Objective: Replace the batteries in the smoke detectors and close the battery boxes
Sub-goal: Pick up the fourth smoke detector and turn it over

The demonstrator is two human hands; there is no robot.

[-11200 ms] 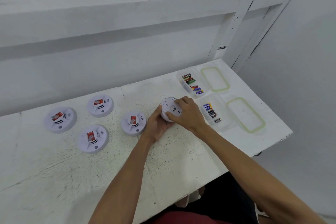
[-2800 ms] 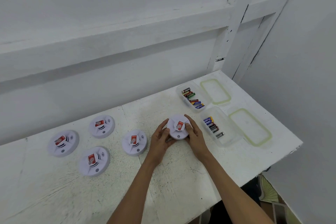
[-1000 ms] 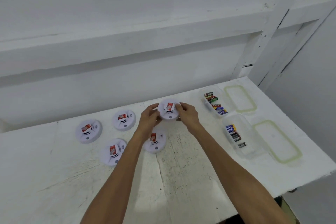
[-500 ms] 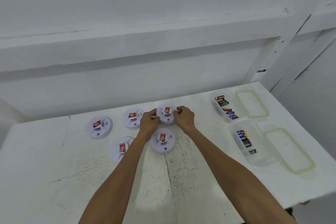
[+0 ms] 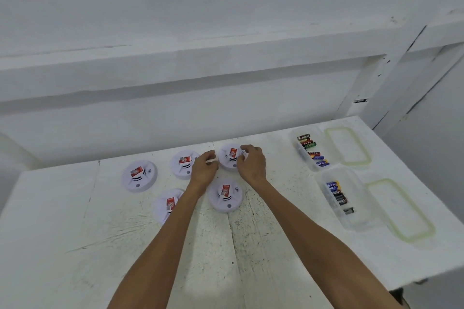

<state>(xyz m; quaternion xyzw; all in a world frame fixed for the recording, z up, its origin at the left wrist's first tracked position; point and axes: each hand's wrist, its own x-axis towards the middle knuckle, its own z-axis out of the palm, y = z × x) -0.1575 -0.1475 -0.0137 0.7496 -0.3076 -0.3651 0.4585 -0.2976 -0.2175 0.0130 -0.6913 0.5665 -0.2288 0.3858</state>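
The smoke detector (image 5: 231, 157) is sitting towards the back of the worktop (image 5: 75, 233), its red label showing on top, between the person's two outstretched arms. The right grip (image 5: 251, 163) is grasping it, fingers curling over its right rim. The left grip (image 5: 203, 168) is lying just beside its left rim with fingers curled; whether it is actually pinching the rim cannot be told.

Four more detectors are lying around it, all with red labels up. The second detector (image 5: 182, 164) is sitting just left of the left grip and partly behind it. The third detector (image 5: 139, 175) is lying farther left. The fourth detector (image 5: 165, 206) is being half hidden by the left forearm. The fifth detector (image 5: 225, 197) is resting between the two forearms, just in front of the grasped one.

Well to the right, the far battery box (image 5: 300, 155) and the near battery box (image 5: 356, 218), both clear, are standing open with batteries inside. The far lid (image 5: 329, 140) and the near lid (image 5: 421, 223), both green-rimmed, are lying flat, each beside its box.
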